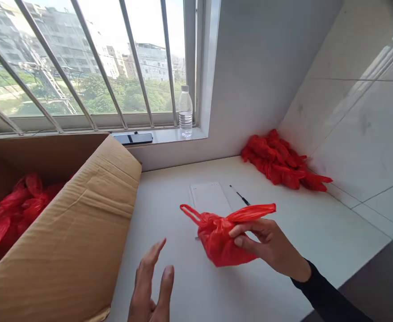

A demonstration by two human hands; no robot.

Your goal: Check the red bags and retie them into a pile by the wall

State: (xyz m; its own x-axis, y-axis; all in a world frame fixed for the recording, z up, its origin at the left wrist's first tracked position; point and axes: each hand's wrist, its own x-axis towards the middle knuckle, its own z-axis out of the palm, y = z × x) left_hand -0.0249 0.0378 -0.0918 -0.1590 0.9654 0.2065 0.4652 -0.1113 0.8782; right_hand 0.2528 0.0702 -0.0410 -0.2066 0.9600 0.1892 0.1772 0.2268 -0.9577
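My right hand [270, 246] is closed round a crumpled red plastic bag [221, 235] and holds it just above the white counter [317, 232]; the bag's two handles stick out to the left and the upper right. My left hand [151, 286] hovers low at the bottom edge, fingers stretched out and apart, holding nothing, a short way left of the bag. A pile of similar red bags [280, 161] lies in the far corner against the tiled wall. More red bags [11, 210] fill the open cardboard box [78, 232] on the left.
A white sheet of paper [209, 197] and a dark pen [240, 195] lie on the counter behind the bag. On the window sill stand a water bottle [185, 112] and a dark phone [133, 138]. The counter's edge runs down the right.
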